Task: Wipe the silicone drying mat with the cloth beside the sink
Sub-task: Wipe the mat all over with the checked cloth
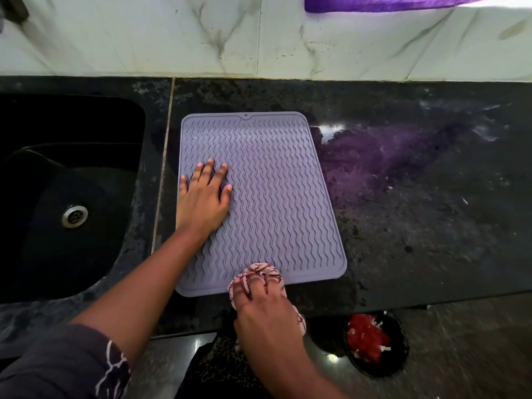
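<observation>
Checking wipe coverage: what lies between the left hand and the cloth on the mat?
Only bare ribbed surface of the silicone drying mat; the head view shows nothing between the left hand and the cloth gripped by the right hand.

We see a black speckled counter (pixel 431 240). Behind the counter rises a white, grey-veined tile wall (pixel 144 38), with purple fabric (pixel 374 2) above the counter's right end. A black sink (pixel 43 254) with a metal drain (pixel 74 216) sits in the counter's left end. Below the counter's front edge lies a glossy dark floor (pixel 475 355), bearing a dark bowl (pixel 401 345) of red scraps (pixel 365 338).
</observation>
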`<state>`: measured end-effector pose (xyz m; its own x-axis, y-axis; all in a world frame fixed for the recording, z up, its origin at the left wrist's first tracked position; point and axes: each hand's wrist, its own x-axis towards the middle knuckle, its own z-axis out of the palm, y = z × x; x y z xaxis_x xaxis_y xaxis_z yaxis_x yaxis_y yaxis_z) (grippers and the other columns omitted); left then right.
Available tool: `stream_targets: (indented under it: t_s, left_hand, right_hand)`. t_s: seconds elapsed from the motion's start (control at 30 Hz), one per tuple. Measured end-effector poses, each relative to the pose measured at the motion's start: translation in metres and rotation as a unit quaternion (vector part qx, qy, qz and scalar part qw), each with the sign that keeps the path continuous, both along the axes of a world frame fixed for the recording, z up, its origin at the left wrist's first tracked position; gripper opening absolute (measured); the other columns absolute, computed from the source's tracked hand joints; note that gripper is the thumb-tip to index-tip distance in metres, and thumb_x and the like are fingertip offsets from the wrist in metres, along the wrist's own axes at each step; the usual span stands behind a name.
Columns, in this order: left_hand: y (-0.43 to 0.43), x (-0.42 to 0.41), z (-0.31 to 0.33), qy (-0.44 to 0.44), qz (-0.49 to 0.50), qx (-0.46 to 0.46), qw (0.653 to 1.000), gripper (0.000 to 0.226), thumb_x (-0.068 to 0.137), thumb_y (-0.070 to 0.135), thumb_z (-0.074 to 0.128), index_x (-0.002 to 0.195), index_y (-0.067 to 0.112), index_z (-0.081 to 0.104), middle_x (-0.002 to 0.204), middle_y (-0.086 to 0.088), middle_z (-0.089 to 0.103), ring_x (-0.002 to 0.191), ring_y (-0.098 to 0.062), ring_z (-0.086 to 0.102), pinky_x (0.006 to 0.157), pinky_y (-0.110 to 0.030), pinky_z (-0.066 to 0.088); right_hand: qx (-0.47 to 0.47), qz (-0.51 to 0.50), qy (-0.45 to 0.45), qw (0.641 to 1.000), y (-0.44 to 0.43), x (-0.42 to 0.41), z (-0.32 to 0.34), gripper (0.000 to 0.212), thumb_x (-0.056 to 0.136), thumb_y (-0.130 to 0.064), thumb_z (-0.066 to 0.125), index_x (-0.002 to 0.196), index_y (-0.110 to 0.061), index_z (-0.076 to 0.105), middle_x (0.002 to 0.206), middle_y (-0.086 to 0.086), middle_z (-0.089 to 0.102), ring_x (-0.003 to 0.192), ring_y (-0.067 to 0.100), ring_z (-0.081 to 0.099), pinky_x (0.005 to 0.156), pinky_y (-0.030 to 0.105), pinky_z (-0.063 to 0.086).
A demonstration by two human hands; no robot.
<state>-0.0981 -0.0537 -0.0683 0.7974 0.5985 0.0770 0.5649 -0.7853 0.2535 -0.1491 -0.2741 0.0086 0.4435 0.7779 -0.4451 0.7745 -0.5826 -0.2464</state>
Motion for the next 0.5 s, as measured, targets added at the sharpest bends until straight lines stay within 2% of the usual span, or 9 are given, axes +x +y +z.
stream_targets:
  t_s: [0.07, 0.17, 0.27, 0.33, 0.4, 0.5]
  left_hand:
    - [0.0, 0.0, 0.0, -0.002, -0.002, -0.001, 1.0, 0.053, 0.096, 0.045, 0.025, 0.146, 0.029, 0.024, 0.156, -0.003, 0.02, 0.145, -0.02, 0.011, 0.115, -0.046, 0.006]
    - [0.001, -0.001, -0.001, -0.004, -0.001, -0.004, 1.0, 0.053, 0.096, 0.046, 0.024, 0.147, 0.029, 0.024, 0.157, -0.003, 0.02, 0.145, -0.02, 0.011, 0.115, -0.046, 0.005]
    - [0.001, -0.001, 0.0, -0.002, -0.001, -0.003, 1.0, 0.054, 0.096, 0.047, 0.022, 0.147, 0.029, 0.023, 0.157, -0.002, 0.02, 0.145, -0.02, 0.01, 0.116, -0.046, 0.004]
    - [0.0, 0.0, -0.001, -0.001, -0.001, -0.003, 1.0, 0.054, 0.096, 0.047, 0.022, 0.147, 0.029, 0.022, 0.157, -0.002, 0.019, 0.145, -0.019, 0.01, 0.116, -0.045, 0.004]
    - [0.0, 0.0, -0.001, 0.0, -0.001, -0.002, 1.0, 0.054, 0.096, 0.047, 0.022, 0.147, 0.029, 0.022, 0.157, -0.002, 0.019, 0.145, -0.019, 0.01, 0.116, -0.046, 0.004]
    - [0.0, 0.0, -0.001, -0.003, 0.0, -0.001, 1.0, 0.054, 0.096, 0.047, 0.023, 0.147, 0.029, 0.022, 0.157, -0.002, 0.019, 0.145, -0.019, 0.01, 0.116, -0.046, 0.004]
  right_hand:
    - [0.016, -0.006, -0.008, 1.0, -0.008, 0.007, 0.001, 0.053, 0.093, -0.024, 0.045, 0.141, -0.015, 0.025, 0.145, 0.015, 0.03, 0.128, 0.033, 0.028, 0.099, 0.046, 0.038]
    - [0.002, -0.068, -0.035, 0.997, -0.035, 0.029, 0.001, 0.051, 0.093, -0.029, 0.046, 0.14, -0.02, 0.03, 0.143, 0.005, 0.038, 0.126, 0.023, 0.035, 0.096, 0.035, 0.043]
    - [0.017, -0.106, -0.082, 0.991, -0.048, 0.054, 0.007, 0.045, 0.091, -0.033, 0.042, 0.134, -0.025, 0.04, 0.137, 0.0, 0.046, 0.117, 0.02, 0.043, 0.09, 0.03, 0.043]
    - [0.087, -0.098, -0.103, 0.986, -0.035, 0.068, 0.007, 0.043, 0.09, -0.033, 0.045, 0.132, -0.025, 0.045, 0.136, 0.001, 0.048, 0.118, 0.021, 0.043, 0.092, 0.032, 0.041]
    - [0.126, -0.082, -0.103, 0.983, -0.007, 0.075, 0.002, 0.045, 0.092, -0.032, 0.045, 0.135, -0.023, 0.042, 0.14, 0.004, 0.044, 0.125, 0.024, 0.036, 0.098, 0.037, 0.037]
    - [0.069, -0.057, -0.118, 0.989, 0.013, 0.065, -0.011, 0.05, 0.096, -0.026, 0.039, 0.143, -0.018, 0.026, 0.148, 0.011, 0.031, 0.134, 0.031, 0.024, 0.106, 0.046, 0.03]
